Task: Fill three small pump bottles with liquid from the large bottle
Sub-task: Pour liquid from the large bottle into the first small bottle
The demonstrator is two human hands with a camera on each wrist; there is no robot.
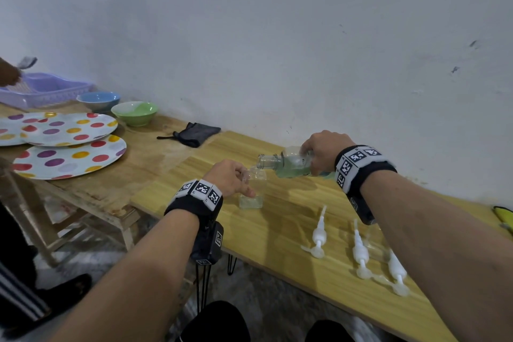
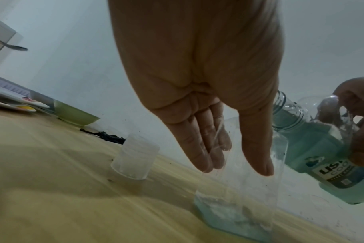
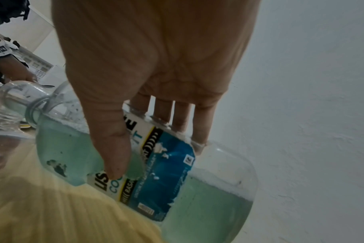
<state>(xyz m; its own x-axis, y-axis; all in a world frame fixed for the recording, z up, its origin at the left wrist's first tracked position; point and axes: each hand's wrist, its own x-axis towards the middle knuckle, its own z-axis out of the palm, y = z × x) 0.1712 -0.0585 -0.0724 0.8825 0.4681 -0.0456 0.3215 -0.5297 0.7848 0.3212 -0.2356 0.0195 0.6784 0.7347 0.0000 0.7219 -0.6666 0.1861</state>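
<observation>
on the far left, glossy round polka-dot plates lie flat near a smooth green bowl and a limp dark cloth on the grained wooden tabletop. the left hand wraps its fingers around a clear, square-shouldered small bottle standing upright with a shallow layer of pale green liquid, a translucent plastic cap just beside it. the right hand grips the clear large bottle tilted, mouth over the small one, and three white plastic pumps lie nearer on the tabletop.
</observation>
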